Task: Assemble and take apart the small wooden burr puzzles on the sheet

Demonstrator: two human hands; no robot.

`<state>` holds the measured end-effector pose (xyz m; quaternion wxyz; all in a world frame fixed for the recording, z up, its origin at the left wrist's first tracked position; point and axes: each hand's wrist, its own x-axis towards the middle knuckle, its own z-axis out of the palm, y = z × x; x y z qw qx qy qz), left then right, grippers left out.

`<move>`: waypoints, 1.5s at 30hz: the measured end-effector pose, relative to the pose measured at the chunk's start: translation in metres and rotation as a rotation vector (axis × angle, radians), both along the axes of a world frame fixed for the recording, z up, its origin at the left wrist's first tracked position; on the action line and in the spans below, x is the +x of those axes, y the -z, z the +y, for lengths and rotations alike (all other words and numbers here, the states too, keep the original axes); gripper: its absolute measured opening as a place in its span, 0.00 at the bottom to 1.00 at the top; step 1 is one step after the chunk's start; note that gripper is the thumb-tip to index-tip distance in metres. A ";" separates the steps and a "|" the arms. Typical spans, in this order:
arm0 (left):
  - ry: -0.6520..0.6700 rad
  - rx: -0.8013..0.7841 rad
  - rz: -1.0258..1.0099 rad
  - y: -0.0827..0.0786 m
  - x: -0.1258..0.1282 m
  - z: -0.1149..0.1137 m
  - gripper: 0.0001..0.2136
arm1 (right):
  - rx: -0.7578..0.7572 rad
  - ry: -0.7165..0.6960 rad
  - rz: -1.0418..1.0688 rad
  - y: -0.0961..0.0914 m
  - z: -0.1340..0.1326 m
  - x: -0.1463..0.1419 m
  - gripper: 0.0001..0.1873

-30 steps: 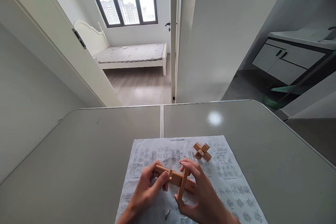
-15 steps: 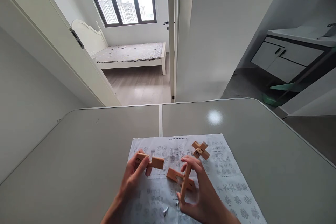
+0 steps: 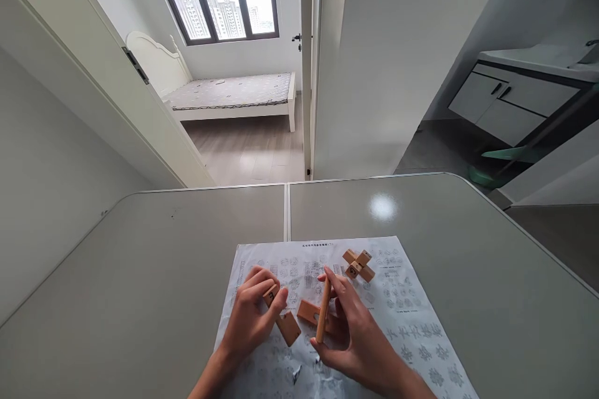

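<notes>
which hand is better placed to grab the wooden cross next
Probably the right hand: the wooden cross lies just beyond it; the left hand is farther off. Both are occupied, left with one block, right with another block.

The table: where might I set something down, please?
Bare table borders the printed sheet left, right and beyond. The sheet's middle is crowded: left hand, right hand, wooden pieces. A wooden cross sits near its far-right corner.

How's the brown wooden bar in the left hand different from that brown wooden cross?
The straight brown wooden bar is gripped in the left hand, while the brown wooden cross rests on the white printed paper. The bar runs one way; the cross's arms stick out several ways. Both carry dark markings.
</notes>
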<state>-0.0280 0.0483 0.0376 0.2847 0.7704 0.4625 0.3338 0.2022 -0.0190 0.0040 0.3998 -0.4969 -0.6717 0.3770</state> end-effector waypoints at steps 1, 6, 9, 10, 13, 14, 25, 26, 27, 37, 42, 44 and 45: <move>0.021 0.027 0.026 -0.001 0.000 0.000 0.17 | -0.001 0.004 0.005 0.000 0.000 0.000 0.56; 0.027 0.117 0.188 -0.003 0.001 0.000 0.14 | -0.051 0.018 0.037 0.000 0.001 0.005 0.54; 0.023 0.155 0.261 -0.001 0.001 -0.001 0.10 | -0.109 -0.013 0.046 -0.004 0.002 0.012 0.51; 0.021 0.165 0.277 0.000 0.002 -0.002 0.09 | -0.128 -0.024 0.051 -0.006 0.002 0.014 0.51; 0.009 0.177 0.309 0.002 0.004 -0.004 0.08 | -0.165 -0.030 0.076 -0.012 0.004 0.017 0.52; 0.006 0.175 0.317 0.002 0.005 -0.004 0.08 | -0.172 -0.029 0.091 -0.013 0.004 0.017 0.52; 0.129 0.110 0.271 0.002 0.007 -0.008 0.06 | -0.171 -0.129 0.049 -0.021 0.004 0.029 0.50; 0.153 0.103 0.268 0.002 0.008 -0.010 0.09 | -0.142 -0.144 0.024 -0.024 0.006 0.032 0.50; 0.171 0.095 0.266 0.002 0.009 -0.012 0.12 | -0.125 -0.163 0.004 -0.027 0.007 0.035 0.50; 0.297 0.105 0.308 0.003 0.020 -0.020 0.28 | -0.115 -0.383 -0.055 -0.041 0.005 0.059 0.47; 0.352 0.106 0.318 -0.001 0.032 -0.025 0.37 | -0.090 -0.401 -0.055 -0.043 0.005 0.057 0.42; 0.334 0.109 0.325 -0.002 0.035 -0.030 0.39 | -0.079 -0.401 -0.035 -0.042 0.005 0.053 0.43; 0.320 0.109 0.329 -0.003 0.036 -0.033 0.41 | -0.070 -0.404 -0.031 -0.042 0.005 0.051 0.44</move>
